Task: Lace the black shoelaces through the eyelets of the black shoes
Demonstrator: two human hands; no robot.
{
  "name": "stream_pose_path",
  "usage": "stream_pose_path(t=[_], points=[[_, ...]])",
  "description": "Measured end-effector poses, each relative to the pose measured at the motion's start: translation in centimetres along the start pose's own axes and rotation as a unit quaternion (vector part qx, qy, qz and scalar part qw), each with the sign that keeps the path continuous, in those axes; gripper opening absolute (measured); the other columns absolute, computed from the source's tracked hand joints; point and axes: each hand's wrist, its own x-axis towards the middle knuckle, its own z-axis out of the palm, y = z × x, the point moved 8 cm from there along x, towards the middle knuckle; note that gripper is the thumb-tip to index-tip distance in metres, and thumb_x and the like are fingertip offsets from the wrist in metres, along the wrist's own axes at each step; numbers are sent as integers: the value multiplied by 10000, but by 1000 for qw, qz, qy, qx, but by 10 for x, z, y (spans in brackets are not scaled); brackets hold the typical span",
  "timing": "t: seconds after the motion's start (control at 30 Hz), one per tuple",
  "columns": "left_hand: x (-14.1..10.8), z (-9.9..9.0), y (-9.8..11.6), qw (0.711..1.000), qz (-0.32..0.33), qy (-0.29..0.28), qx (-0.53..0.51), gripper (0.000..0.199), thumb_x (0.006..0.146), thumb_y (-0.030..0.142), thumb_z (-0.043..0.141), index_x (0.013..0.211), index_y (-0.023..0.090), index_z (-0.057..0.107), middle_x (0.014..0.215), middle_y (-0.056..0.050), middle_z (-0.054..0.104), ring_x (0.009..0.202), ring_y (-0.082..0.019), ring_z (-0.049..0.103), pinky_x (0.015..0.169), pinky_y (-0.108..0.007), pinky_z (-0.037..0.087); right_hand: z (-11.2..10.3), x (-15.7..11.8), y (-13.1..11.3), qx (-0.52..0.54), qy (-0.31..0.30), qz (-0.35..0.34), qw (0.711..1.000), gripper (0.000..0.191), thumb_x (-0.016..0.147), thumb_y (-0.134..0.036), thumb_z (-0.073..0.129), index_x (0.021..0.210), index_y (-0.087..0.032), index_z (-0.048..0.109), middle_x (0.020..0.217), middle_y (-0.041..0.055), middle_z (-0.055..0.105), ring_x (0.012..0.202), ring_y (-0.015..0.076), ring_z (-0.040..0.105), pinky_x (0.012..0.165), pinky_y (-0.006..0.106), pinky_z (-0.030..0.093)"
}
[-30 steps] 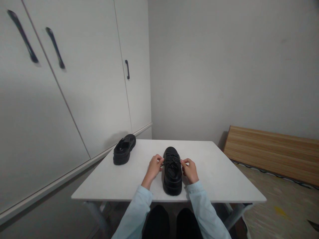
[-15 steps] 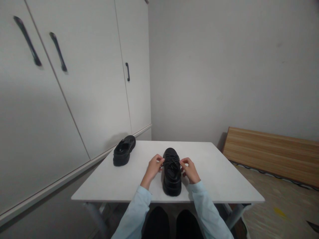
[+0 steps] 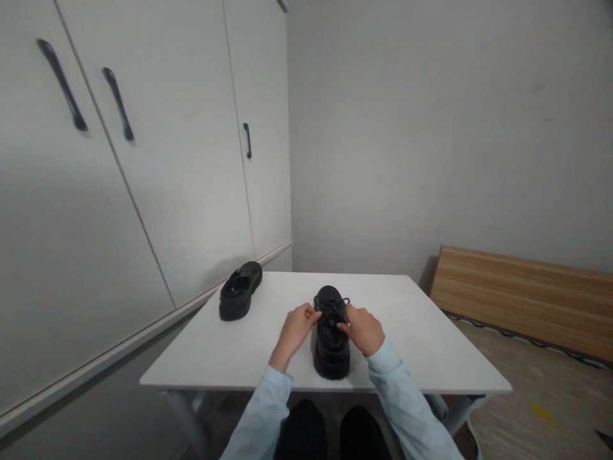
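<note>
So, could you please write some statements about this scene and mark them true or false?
1. The left hand and the right hand are both at the nearer shoe. True.
2. The nearer shoe's toe points towards the person. False: it points away.
3. The tabletop is white. True.
4. The farther shoe is right of the nearer one. False: it is on the left.
5. The sleeves are light blue. True.

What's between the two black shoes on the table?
In the head view, white tabletop lies between the farther shoe and the nearer shoe, with the left hand over it at the nearer shoe's side.
</note>
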Motion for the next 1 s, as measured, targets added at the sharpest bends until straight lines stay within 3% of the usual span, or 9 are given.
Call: stream_pose_path(t=[0.23,0.37,0.47,0.57,0.67,0.73,0.87,1.0], points=[[0,-9,7,998,10,-56,-8,239,750,361,596,665,154,682,620,-37,645,605,-159,552,579,-253,365,0,5,5,-50,-5,-79,996,137,853,-168,577,950,-184,672,945,129,696,883,269,666,664,310,422],[0,-9,18,983,30,-151,-102,274,743,394,625,664,140,689,560,-14,575,550,-125,478,530,-233,332,-17,10,7,57,28,-149,987,121,845,-164,583,878,-202,693,884,86,690,858,231,642,706,313,438],[6,-15,38,963,42,-147,-224,317,746,451,647,728,136,675,582,6,534,538,-98,445,521,-213,328,-36,15,1,221,60,-231,946,107,847,-196,579,800,-190,675,823,53,654,782,177,611,694,280,453],[19,-18,56,943,39,-95,-317,322,730,453,683,724,133,645,610,12,520,548,-83,448,515,-194,322,-48,27,5,401,105,-249,875,164,868,-315,558,839,-190,660,882,58,646,823,176,603,682,273,473],[33,-11,66,913,37,-67,-401,311,720,443,702,738,140,634,627,18,521,571,-80,467,532,-189,342,-42,41,7,532,127,-250,799,227,856,-400,572,851,-192,663,955,70,662,912,194,609,795,320,486],[41,-4,66,899,37,-57,-433,308,706,438,718,755,145,638,647,14,543,597,-87,493,554,-197,363,-30,50,6,588,128,-237,763,249,828,-428,608,849,-188,674,958,73,682,912,200,617,848,348,480],[49,7,52,908,56,-46,-414,302,695,424,730,789,146,660,721,-6,596,647,-103,522,567,-208,362,-5,60,3,628,115,-196,744,264,779,-440,660,817,-181,689,865,53,701,848,195,627,829,335,481],[49,16,27,906,54,-38,-417,280,680,391,742,771,138,665,670,7,568,612,-97,489,569,-214,349,10,61,4,634,116,-169,746,278,757,-452,675,778,-176,700,773,39,700,768,188,624,769,316,484]])
